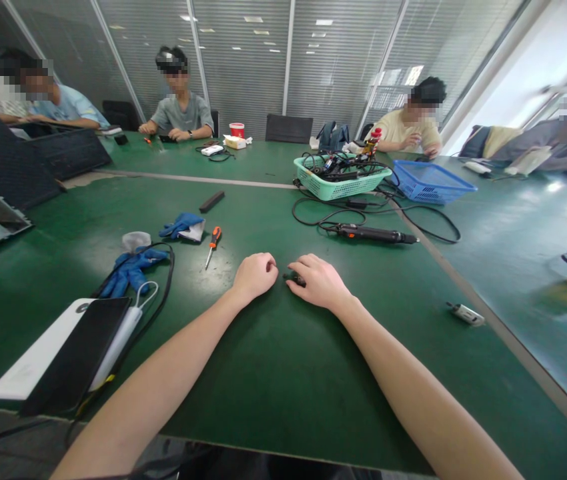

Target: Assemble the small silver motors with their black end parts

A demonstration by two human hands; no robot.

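Note:
Both my forearms reach forward over the green table (283,373). My left hand (256,275) rests on the table with its fingers curled into a loose fist; I cannot make out anything inside it. My right hand (317,280) lies beside it, fingers bent over a small black part (295,279) that shows between the two hands. A small screwdriver with an orange and black handle (212,244) lies on the table just left of my left hand.
Blue gloves (131,270) and a white power bank under a dark phone (71,350) lie at the left. An electric screwdriver with cable (373,234), a green basket (342,179) and a blue basket (431,181) sit beyond. A small adapter (466,313) lies right. Several other people sit at the far side.

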